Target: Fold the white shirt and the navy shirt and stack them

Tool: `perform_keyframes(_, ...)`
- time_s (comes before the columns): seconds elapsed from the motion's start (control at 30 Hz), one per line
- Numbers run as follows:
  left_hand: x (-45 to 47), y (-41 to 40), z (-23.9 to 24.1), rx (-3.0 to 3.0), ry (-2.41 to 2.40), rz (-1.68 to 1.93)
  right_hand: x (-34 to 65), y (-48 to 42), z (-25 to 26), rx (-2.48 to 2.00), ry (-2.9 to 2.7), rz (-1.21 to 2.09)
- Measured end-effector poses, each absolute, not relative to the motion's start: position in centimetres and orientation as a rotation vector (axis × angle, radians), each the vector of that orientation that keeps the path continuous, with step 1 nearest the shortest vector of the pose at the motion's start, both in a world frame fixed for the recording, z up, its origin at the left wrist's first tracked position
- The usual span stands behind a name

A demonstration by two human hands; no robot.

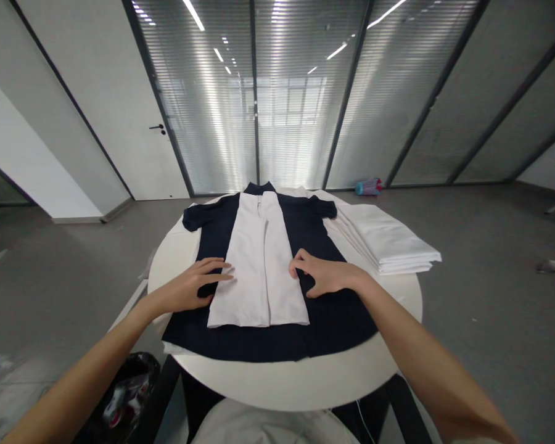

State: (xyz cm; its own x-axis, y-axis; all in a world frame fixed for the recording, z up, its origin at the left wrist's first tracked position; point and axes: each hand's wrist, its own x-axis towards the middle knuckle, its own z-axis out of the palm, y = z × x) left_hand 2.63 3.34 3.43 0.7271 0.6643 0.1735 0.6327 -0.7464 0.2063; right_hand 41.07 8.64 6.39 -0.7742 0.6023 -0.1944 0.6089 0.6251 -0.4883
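A dark navy garment [333, 314] with short sleeves lies spread flat on a round white table [296, 382]. On top of it, down the middle, lies a white folded garment [259, 265] in two long panels. My left hand [192, 287] rests flat with fingers spread on the left edge of the white piece. My right hand [321, 274] presses with curled fingertips on its right edge. Neither hand grips anything.
A stack of folded white cloth [388, 243] sits at the table's right rim. A black bag [129, 388] stands on the floor at the lower left. A small colourful object [367, 186] lies on the floor by the glass wall behind.
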Motion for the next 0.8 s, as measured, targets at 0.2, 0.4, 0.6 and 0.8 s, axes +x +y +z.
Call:
perform_keyframes(0.2, 3.7, -1.7, 3.5, 2.813, 0.984, 0.307, 39.2, 4.8, 7.9, 0.752, 2.751, -0.821)
perform_keyframes(0.4, 4.5, -2.0, 2.4, 2.837, 0.947, 0.476, 38.2, 3.7, 7.2, 0.713, 2.769, -0.715)
perform_keyframes(0.6, 5.2, 1.1, 3.2, 2.551, 1.208, 0.842, 38.1, 4.0, 8.0, 0.676, 2.894, -0.806)
perform_keyframes(0.8, 7.2, 4.9, 5.2, 2.309, 1.299, 0.914, 37.8, 4.0, 7.6, 0.795, 2.976, -0.596)
